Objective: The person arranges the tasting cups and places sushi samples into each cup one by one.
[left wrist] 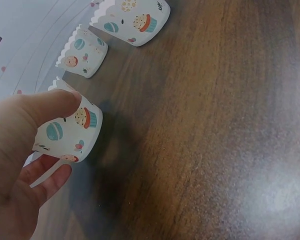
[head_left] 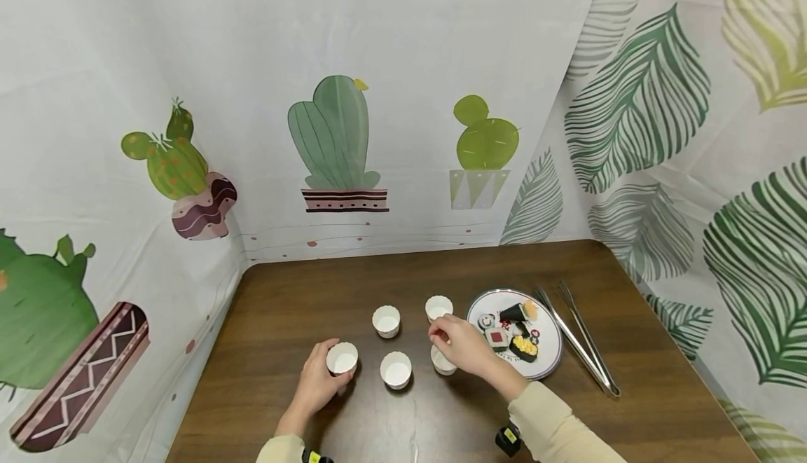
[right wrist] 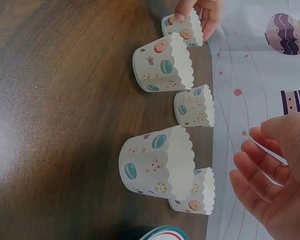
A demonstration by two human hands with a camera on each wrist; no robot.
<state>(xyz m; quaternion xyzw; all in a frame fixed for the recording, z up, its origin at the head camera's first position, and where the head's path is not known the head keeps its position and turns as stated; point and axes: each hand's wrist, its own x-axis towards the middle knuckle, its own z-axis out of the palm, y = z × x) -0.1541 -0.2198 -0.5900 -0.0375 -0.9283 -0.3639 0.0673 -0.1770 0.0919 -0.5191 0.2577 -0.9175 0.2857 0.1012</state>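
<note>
My left hand (head_left: 317, 379) grips a white paper baking cup (head_left: 342, 358) with a scalloped rim. In the left wrist view the thumb lies along that cup's printed side (left wrist: 65, 131), other fingers beneath it. My right hand (head_left: 465, 345) hovers with loosely bent fingers between a back cup (head_left: 438, 306) and a front cup (head_left: 444, 363), partly covering the front one. The right wrist view shows nothing between those fingers (right wrist: 252, 160); the cup (right wrist: 152, 162) stands beside them. Two more cups, one behind (head_left: 386, 321) and one in front (head_left: 396, 370), stand upright in the middle.
A round plate (head_left: 494, 300) right of the cups carries several sushi pieces, among them a roll with yellow topping (head_left: 525, 347). Metal tongs (head_left: 609, 383) lie spread on the brown table (head_left: 302, 288) beside it. Printed cloth (head_left: 416, 43) hangs behind the table.
</note>
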